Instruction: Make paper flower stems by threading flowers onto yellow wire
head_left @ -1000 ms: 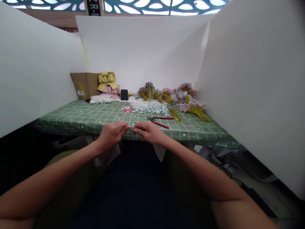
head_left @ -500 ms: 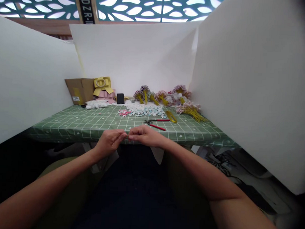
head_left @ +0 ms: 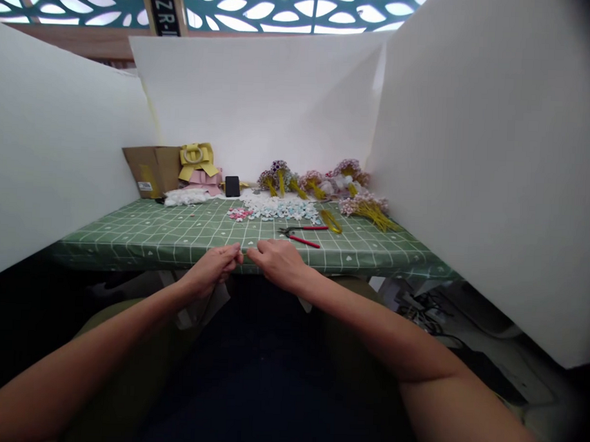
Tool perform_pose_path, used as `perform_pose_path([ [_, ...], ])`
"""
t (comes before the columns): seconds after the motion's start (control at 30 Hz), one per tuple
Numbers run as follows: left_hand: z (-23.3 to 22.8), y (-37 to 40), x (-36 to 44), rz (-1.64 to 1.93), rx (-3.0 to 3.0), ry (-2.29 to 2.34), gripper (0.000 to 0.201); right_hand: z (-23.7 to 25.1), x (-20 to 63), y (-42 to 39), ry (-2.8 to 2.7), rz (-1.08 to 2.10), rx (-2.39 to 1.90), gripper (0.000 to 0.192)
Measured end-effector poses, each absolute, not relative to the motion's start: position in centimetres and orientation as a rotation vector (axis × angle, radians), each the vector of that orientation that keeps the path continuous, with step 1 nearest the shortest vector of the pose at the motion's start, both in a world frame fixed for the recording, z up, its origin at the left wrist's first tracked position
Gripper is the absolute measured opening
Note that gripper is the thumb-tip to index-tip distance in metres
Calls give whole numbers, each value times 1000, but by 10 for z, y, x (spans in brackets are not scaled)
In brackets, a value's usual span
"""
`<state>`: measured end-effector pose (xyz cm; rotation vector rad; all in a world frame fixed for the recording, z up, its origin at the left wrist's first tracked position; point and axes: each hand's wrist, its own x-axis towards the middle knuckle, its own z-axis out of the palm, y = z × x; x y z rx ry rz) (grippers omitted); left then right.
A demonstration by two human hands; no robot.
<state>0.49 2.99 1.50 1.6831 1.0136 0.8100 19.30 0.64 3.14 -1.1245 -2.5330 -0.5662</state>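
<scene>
My left hand (head_left: 214, 267) is closed in a pinch at the near edge of the table. Close on its right, my right hand (head_left: 278, 262) is closed too, knuckles up, its fingertips a small gap from the left ones. Whatever lies between the fingers is too small to make out. Beyond my right hand, pliers with red handles (head_left: 304, 235) lie spread on the green checked tablecloth (head_left: 178, 233). Farther back is a heap of small white and pale blue pieces (head_left: 286, 210), with a few pink pieces (head_left: 240, 214) at its left.
A gold wire coil (head_left: 331, 221) lies right of the pliers. Bunches of beaded stems (head_left: 367, 209) stand at the back right. At the back left are a cardboard box (head_left: 156, 168), yellow bow (head_left: 196, 159), white bag (head_left: 185, 196) and black phone (head_left: 232, 186). White panels (head_left: 260, 97) enclose the table.
My hands have turned and drawn slightly apart at the fingertips. My right hand's knuckles now face up more. The whole view has shifted a little.
</scene>
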Motion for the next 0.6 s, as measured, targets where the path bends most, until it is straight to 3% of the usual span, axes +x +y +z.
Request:
perform_pose_path([
  [0.1, 25, 25, 2, 914, 2100, 1060, 40, 39, 197, 8, -2452, -189, -1135, 17],
  [0.27, 51, 6, -9, 1178, 2809, 841, 31, 68, 211, 2, -2295, 1007, -782, 24],
  [0.33, 57, 1, -10, 1243, 2896, 778, 28, 73, 214, -1, -2297, 1168, -693, 27],
  [0.4, 56, 3, -8, 1228, 2769, 892, 31, 70, 211, 0, -2328, 932, -792, 26],
  [0.53, 34, 17, 2, 927, 2043, 1101, 42, 47, 200, 8, -2361, -128, -1138, 17],
  [0.6, 24, 22, 7, 844, 1736, 1055, 41, 37, 196, 11, -2454, -461, -1119, 22],
])
